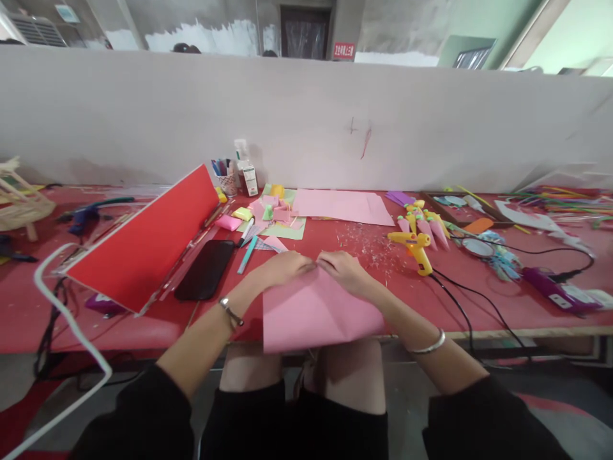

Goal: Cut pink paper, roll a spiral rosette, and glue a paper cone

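A pink paper sheet (pixel 313 313) lies at the near edge of the red table (pixel 431 300) and hangs a little over it, with diagonal creases showing. My left hand (pixel 282 267) and my right hand (pixel 343 269) meet at the sheet's far edge. Both have their fingers curled and pinched on the paper there. Each wrist wears a bracelet.
A red board (pixel 143 239) leans at the left beside a black phone (pixel 205 269). A yellow glue gun (pixel 414 246) with its black cable lies to the right, near pink paper cones (pixel 426 227). Another pink sheet (pixel 342 206), paper scraps, pens and a pen cup sit further back.
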`<state>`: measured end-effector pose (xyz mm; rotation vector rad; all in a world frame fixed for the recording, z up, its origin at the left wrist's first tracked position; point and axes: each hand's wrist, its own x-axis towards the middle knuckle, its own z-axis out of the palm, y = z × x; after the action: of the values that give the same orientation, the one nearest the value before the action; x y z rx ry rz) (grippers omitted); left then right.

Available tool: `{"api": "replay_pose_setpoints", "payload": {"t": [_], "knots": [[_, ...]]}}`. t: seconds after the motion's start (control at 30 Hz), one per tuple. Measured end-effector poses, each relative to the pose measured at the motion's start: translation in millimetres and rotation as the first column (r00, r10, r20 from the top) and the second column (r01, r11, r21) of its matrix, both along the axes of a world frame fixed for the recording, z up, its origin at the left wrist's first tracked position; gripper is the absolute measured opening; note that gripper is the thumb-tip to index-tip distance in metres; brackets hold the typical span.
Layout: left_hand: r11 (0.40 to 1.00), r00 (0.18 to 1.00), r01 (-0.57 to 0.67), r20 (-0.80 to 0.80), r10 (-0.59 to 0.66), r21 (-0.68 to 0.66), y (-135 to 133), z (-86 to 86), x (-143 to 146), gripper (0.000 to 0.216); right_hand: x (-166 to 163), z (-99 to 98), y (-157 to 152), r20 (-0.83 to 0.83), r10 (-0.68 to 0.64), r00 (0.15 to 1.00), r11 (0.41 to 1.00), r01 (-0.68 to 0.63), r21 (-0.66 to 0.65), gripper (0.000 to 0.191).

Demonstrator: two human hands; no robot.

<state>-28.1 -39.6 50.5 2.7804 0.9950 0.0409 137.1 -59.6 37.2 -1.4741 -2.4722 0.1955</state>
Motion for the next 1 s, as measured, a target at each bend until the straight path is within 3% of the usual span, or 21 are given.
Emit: {"api": "replay_pose_setpoints", "payload": {"t": [0.2,0.5,0.57,0.63,0.7,0.83,1.0], "knots": [[0.999,0.996,-0.045,-0.070,0.046,0.018,25.1,-26.8,17.8,0.035,8.3,-25.0,20.5,0.102,-0.073,0.992,0.997,0.075,-0.022,0.022],[0.967,0.988,-0.115,-0.070,0.134,0.228,27.9,-37.0,14.6,0.028,15.8,-33.5,51.8,0.167,-0.084,0.982,0.996,0.089,-0.025,0.022],[0.962,0.995,-0.072,-0.045,0.087,0.263,16.9,-42.6,18.5,0.030,15.7,-34.2,53.6,0.179,-0.081,0.980,0.996,0.089,-0.034,0.021],[0.955,0.998,0.064,-0.005,-0.065,0.291,2.9,-51.1,24.2,0.032,15.5,-34.7,54.0,0.190,-0.079,0.979,0.995,0.088,-0.040,0.023],[0.961,0.984,0.158,0.049,-0.173,0.227,-10.0,-59.8,28.6,0.032,15.3,-34.9,54.3,0.200,-0.073,0.977,0.996,0.083,-0.042,0.025],[0.973,0.970,0.207,0.108,-0.218,0.107,-23.3,-67.1,24.9,0.038,15.1,-34.5,55.1,0.218,-0.061,0.974,0.996,0.072,-0.043,0.026],[0.952,0.950,0.305,0.069,-0.305,0.011,-30.0,-59.4,3.4,0.038,15.0,-32.9,54.4,0.234,-0.052,0.971,0.997,0.066,-0.049,0.027]]}}
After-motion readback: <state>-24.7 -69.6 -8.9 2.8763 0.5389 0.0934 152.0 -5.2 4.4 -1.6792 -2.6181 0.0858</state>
